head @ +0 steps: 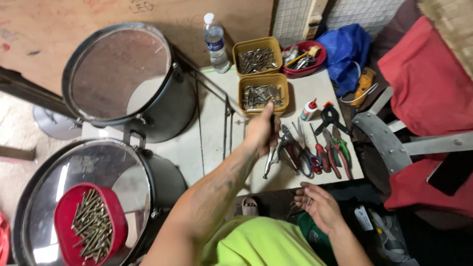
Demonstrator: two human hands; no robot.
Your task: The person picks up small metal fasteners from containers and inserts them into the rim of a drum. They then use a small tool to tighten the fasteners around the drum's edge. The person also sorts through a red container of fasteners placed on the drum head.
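My left hand (260, 132) reaches out over the white table (212, 138), just below a yellow tray of metal screws (262, 93). Its fingers are curled round a slim dark tool, thumb pointing up. Right of it lies a row of pliers and cutters (315, 155) with red, green and blue handles; silver pliers (270, 165) lie under the wrist. My right hand (319, 207) is held palm up near the table's front edge, cupping a few small screws (306, 199).
A second yellow screw tray (257, 58), a red bowl of tools (305, 59), a water bottle (216, 43) and a small glue bottle (309, 110) sit at the back. Two black drums (123, 74) stand left; a red tray of long screws (91, 224) rests on the near one. A red chair (423, 83) stands right.
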